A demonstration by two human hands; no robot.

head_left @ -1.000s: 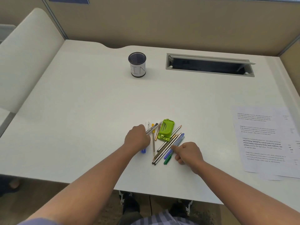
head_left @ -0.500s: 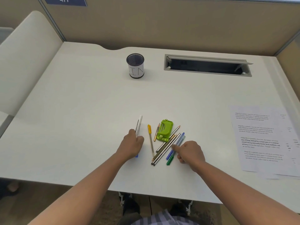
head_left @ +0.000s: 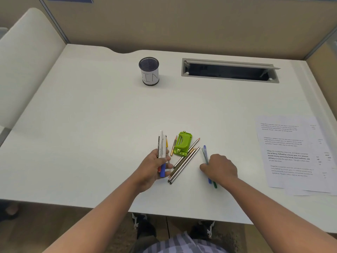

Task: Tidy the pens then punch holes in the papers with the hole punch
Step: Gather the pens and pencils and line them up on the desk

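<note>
1. My left hand [head_left: 156, 166] grips a bunch of markers and pens [head_left: 162, 149], fingers curled round the lower part of the shafts. Their tips stick up past my thumb toward the far edge of the desk [head_left: 91, 125], and a blue end pokes out below my palm.
2. I count a white marker, a second white barrel beside it and a yellow one behind; there may be more, I cannot tell.
3. My right hand [head_left: 220, 168] is knuckles-up, low over the desk near the front edge, fingers curled round a few thin pens [head_left: 205, 154]. A blue tip shows above my knuckles; blue and green ends stick out under my wrist.
4. Both forearms reach in from the front edge, left angled right, right angled left.
5. Between my hands lies a loose row of pencils [head_left: 184, 162], about five, slanting from near-left to far-right, untouched.
6. One green hole punch [head_left: 182, 143] sits just beyond them, with a short pencil [head_left: 173, 146] along its left side.
7. One mesh pen cup [head_left: 149, 71] stands upright near the far edge, well apart from my hands.
8. The papers [head_left: 291, 152], a small overlapping stack, lie at the right edge.
</note>
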